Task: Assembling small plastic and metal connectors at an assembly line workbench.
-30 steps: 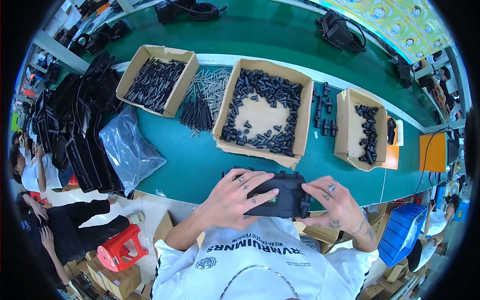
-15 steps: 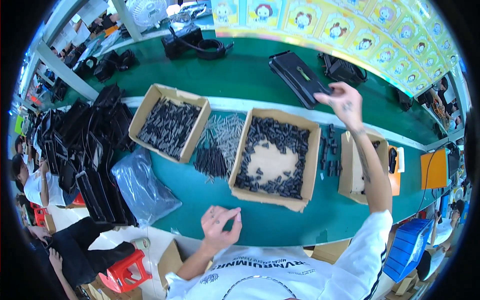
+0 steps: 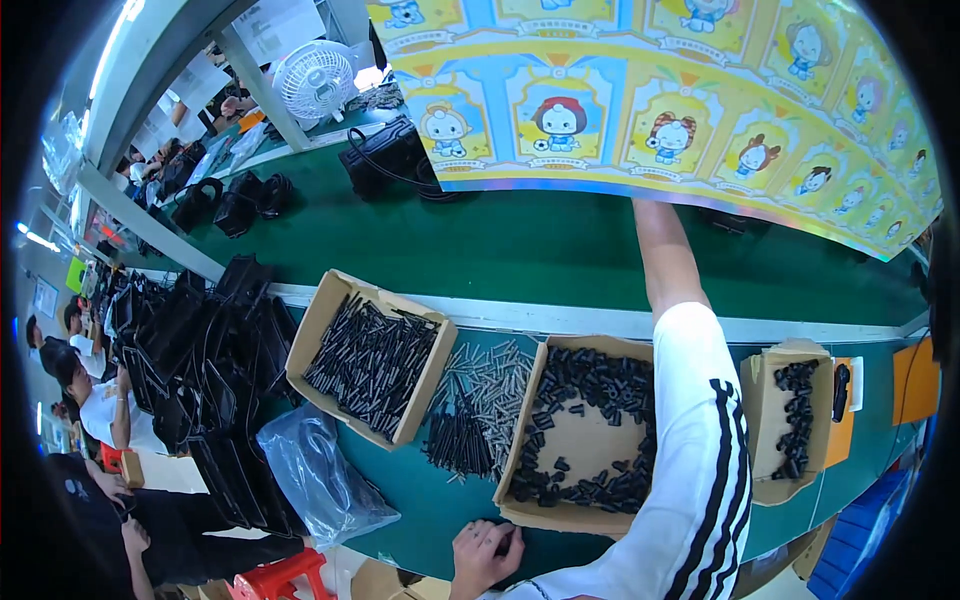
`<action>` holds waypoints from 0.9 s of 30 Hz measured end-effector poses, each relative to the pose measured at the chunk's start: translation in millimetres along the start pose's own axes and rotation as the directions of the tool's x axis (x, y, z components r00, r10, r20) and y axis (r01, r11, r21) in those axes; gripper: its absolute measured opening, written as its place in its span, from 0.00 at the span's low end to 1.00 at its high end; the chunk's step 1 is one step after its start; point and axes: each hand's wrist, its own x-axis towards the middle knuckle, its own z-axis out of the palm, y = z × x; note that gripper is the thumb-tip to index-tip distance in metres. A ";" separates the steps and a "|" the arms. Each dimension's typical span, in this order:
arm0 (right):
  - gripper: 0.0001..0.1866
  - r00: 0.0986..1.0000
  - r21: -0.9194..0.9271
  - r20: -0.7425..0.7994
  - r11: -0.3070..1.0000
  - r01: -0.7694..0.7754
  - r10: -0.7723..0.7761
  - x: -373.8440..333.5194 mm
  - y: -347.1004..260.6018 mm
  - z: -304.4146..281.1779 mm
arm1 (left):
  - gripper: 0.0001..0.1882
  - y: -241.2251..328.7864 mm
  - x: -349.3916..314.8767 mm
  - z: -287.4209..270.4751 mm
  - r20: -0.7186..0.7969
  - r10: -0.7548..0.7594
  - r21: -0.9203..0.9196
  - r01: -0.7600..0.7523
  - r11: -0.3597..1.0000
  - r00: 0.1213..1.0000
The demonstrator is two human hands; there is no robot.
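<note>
My left hand [image 3: 487, 555] rests at the near edge of the green table, just below the middle box. Its fingers are curled in, with something dark beside them that I cannot make out. My right arm [image 3: 668, 258] stretches far forward, and the hand at its end is hidden behind a hanging yellow cartoon sheet [image 3: 560, 120]. The white sleeve covers the right side of the middle cardboard box [image 3: 575, 518], which holds short black plastic pieces [image 3: 590, 490]. Left of it lie loose grey pins [image 3: 495, 385] and thin black rods [image 3: 462, 440].
A tilted cardboard box [image 3: 405, 425] of dark rods stands left; another box [image 3: 760, 430] with black pieces stands right. Black casings [image 3: 215, 400] pile up at far left beside a clear plastic bag [image 3: 320, 480]. A white fan [image 3: 315, 80] stands behind. People sit at left.
The view has tilted upward. My right arm has reached farther forward, its hand passing behind the sheet; the black case it touched is out of sight. My left hand's fingers have curled in more.
</note>
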 end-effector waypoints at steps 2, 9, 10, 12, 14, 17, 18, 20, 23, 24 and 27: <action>0.22 0.992 0.144 0.120 0.988 -0.063 0.045 6.3 4.4 -18.2 | 0.08 0.5 5.3 -2.1 0.016 -0.001 -0.016 0.001 1.000 1.000; 0.20 0.824 0.434 0.538 0.782 -0.448 0.174 -25.9 32.3 -146.7 | 0.06 -1.6 13.1 0.4 -0.009 0.036 -0.058 -0.036 0.998 0.999; 0.20 0.790 0.457 0.585 0.729 -0.509 0.184 -41.3 28.6 -166.9 | 0.06 -3.0 17.9 4.4 0.016 0.043 -0.079 -0.042 0.996 0.999; 0.17 0.752 0.323 0.642 0.839 -0.439 0.147 -80.3 -30.8 -223.6 | 0.05 -1.9 13.2 0.0 -0.032 0.051 -0.042 -0.052 0.998 0.998; 0.17 0.765 0.280 0.643 0.936 -0.212 -0.019 -123.5 -34.8 -275.8 | 0.05 -1.4 12.9 -2.0 -0.024 0.068 -0.072 -0.069 0.995 0.997; 0.18 0.659 0.183 0.742 0.983 -0.020 -0.124 -190.0 -52.3 -342.7 | 0.05 0.0 12.9 3.4 -0.030 0.099 -0.085 -0.101 0.991 0.995; 0.21 0.640 0.170 0.753 0.985 0.032 -0.150 -211.4 -60.0 -357.4 | 0.05 -1.0 13.4 3.1 -0.022 0.119 -0.069 -0.121 0.990 0.993; 0.24 0.598 0.068 0.798 0.997 0.025 -0.069 -252.7 -72.0 -377.2 | 0.05 -1.6 14.7 5.3 -0.003 0.140 -0.076 -0.140 0.987 0.990; 0.25 0.592 0.034 0.806 0.999 -0.025 -0.013 -293.7 -93.4 -393.0 | 0.06 2.2 10.3 -0.2 0.008 0.148 -0.079 -0.147 0.986 0.989; 0.24 0.571 -0.001 0.821 1.000 0.000 0.001 -301.4 -102.3 -397.7 | 0.06 0.6 7.5 -1.9 0.000 0.141 -0.122 -0.140 0.983 0.990; 0.22 0.710 0.077 0.690 0.989 0.126 -0.144 -328.9 -114.9 -399.8 | 0.06 -4.5 1.6 -10.1 -0.052 0.067 -0.175 -0.075 0.982 0.996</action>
